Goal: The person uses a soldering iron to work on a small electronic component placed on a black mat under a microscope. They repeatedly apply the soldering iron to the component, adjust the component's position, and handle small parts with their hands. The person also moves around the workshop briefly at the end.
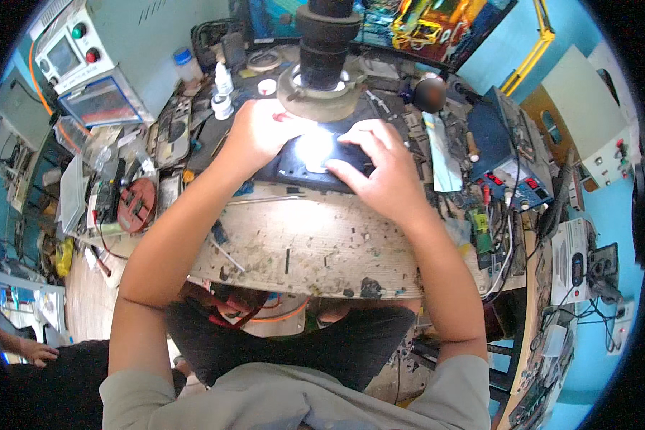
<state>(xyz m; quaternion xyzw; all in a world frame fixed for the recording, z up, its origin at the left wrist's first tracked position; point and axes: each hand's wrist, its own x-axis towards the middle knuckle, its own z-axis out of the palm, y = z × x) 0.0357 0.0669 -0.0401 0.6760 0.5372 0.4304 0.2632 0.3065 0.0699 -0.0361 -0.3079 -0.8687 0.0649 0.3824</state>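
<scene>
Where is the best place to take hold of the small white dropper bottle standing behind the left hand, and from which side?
Grip the white dropper bottle around its body from above, fingers on the left and right sides. It stands upright among clutter, with the left hand close in front and the microscope to its right, so the top approach looks clearest.

The single head-worn fisheye view looks steeply down at the worktop [315,251] from close range; the microscope [326,50] sits at 12 o'clock, forearms enter from 6 o'clock.

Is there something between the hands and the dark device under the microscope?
Nothing visible. Both the left hand and the right hand already rest on the dark device, beneath the microscope.
</scene>
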